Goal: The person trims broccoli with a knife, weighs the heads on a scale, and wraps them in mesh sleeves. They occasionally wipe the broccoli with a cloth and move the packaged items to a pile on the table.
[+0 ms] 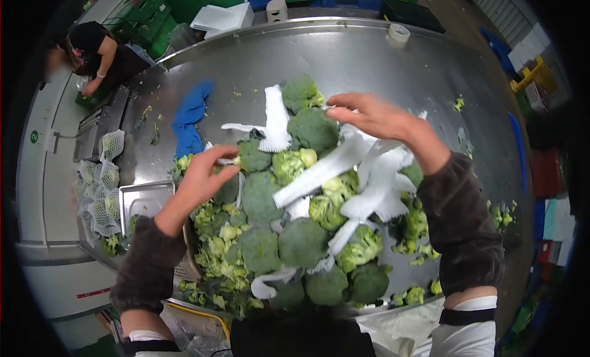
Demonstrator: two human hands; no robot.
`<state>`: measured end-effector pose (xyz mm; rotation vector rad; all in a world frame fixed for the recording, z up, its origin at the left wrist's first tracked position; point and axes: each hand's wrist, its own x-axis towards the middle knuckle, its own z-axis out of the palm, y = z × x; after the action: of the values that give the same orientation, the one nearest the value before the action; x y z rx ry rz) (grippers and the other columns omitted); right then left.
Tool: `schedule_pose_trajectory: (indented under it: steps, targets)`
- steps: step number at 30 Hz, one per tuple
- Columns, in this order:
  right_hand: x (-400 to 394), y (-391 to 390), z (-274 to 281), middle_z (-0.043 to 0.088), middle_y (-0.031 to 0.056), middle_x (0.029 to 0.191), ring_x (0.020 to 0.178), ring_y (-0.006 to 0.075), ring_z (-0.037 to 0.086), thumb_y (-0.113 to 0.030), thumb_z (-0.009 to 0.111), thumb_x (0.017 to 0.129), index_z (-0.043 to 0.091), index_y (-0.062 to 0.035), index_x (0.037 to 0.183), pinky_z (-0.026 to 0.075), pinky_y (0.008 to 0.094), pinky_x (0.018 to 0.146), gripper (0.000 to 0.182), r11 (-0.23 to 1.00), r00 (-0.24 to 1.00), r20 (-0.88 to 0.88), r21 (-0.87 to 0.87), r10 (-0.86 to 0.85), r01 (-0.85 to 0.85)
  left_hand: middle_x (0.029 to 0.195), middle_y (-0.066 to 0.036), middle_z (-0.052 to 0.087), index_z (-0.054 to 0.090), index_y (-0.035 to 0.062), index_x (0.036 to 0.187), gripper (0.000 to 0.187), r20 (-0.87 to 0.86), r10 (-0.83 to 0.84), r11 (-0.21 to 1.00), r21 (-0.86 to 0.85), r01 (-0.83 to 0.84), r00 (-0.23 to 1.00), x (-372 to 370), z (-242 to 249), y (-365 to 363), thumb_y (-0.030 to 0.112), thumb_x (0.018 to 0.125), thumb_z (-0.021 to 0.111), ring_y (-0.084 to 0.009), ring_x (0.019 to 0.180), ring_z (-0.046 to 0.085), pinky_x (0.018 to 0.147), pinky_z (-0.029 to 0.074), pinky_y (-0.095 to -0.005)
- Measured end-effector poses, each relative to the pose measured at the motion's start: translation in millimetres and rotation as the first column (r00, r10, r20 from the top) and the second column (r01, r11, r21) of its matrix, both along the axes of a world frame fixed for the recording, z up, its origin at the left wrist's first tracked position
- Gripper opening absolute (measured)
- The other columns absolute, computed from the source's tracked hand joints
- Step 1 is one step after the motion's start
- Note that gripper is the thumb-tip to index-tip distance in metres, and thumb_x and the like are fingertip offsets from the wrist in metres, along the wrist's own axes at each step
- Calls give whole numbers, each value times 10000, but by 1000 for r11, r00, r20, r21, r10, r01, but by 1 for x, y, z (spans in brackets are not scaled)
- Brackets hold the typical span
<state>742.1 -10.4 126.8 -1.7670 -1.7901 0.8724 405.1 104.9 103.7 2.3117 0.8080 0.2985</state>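
Note:
On the steel table, several broccoli heads [260, 197] lie in a pile with strips of white foam netting [326, 169] draped over and between them. My left hand [203, 178] is at the pile's left side, thumb and fingers apart, beside a dark green broccoli head [254, 155]. Near the far end of the pile, my right hand [372, 115] has its fingers spread, close to a broccoli head [301, 94]. No broccoli shows gripped in either hand. Another piece of white foam netting [275, 118] lies between the two hands.
Loose trimmings [224, 249] cover the near left of the steel table [239, 62]. Netted broccoli [101, 200] and a metal tray [144, 191] stand left. A blue cloth [190, 114] and a tape roll [399, 33] lie farther back. Another person [92, 46] works at far left.

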Motion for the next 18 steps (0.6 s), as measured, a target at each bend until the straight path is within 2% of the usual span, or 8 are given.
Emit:
schedule_pose_trajectory:
  steps: [2, 4, 5, 6, 8, 11, 15, 18]
  targets:
    - [-5, -46, 18, 580, 212, 1115, 1022, 367, 552, -424, 543, 869, 554, -24, 1168, 444, 381, 877, 500, 983, 993, 29, 148, -116, 110, 997, -116, 637, 594, 16, 1079, 322, 5, 103, 958, -271, -98, 995, -36, 7, -38, 139, 786, 650, -203, 894, 620, 751, 479, -298]
    - [-27, -97, 38, 595, 192, 1057, 1003, 348, 563, -276, 610, 819, 567, -20, 1122, 448, 374, 876, 400, 916, 984, 101, 389, -148, 98, 970, -115, 637, 591, 4, 1073, 302, -72, 50, 987, -147, -61, 996, -71, 13, -78, 113, 795, 641, -195, 869, 626, 736, 482, -287]
    - [-38, -119, 35, 589, 175, 1056, 1011, 334, 560, -199, 618, 772, 559, -27, 1121, 450, 374, 880, 394, 911, 988, 128, 413, -83, 23, 958, -116, 638, 588, -4, 1070, 296, -92, 87, 977, -188, -103, 992, -86, 14, -97, 94, 795, 638, -191, 856, 628, 733, 484, -283]
    - [-50, -140, 31, 583, 157, 1054, 1020, 321, 557, -123, 627, 726, 552, -33, 1120, 451, 374, 884, 411, 901, 988, 152, 431, -17, -51, 946, -117, 639, 586, -13, 1068, 290, -118, 122, 962, -232, -147, 985, -100, 14, -115, 75, 796, 634, -187, 843, 630, 730, 486, -279]
    - [-89, -169, 12, 529, 152, 1152, 1087, 323, 518, -38, 587, 676, 515, -55, 1174, 436, 389, 920, 504, 957, 989, 61, 250, 136, -146, 944, -116, 642, 582, -28, 1066, 282, -48, 166, 947, -271, -173, 985, -122, 3, -141, 36, 795, 627, -176, 838, 632, 734, 488, -268]
    - [-154, -188, -28, 405, 197, 1283, 1189, 370, 423, -8, 576, 664, 441, -69, 1245, 389, 424, 982, 599, 942, 969, 117, 232, 220, -242, 971, -115, 639, 581, -34, 1065, 258, 46, 378, 851, -411, -327, 925, -142, -10, -172, -8, 808, 596, -159, 891, 631, 783, 493, -265]
    - [-240, -178, -71, 409, 171, 1283, 1195, 377, 402, -7, 601, 666, 450, -89, 1238, 391, 430, 972, 597, 918, 987, 20, 364, 159, -155, 1045, -113, 611, 522, -27, 1151, 311, 170, 395, 817, -514, -261, 903, -151, -45, -197, -21, 841, 537, -185, 970, 611, 859, 471, -282]
    - [-280, -170, -105, 513, 144, 1148, 1127, 346, 465, -15, 622, 669, 539, -72, 1114, 408, 423, 929, 457, 916, 970, 242, 396, -40, -61, 1089, -132, 588, 501, -26, 1175, 375, 259, 374, 817, -546, -184, 890, -153, -44, -211, -75, 804, 507, -185, 1023, 584, 837, 463, -269]
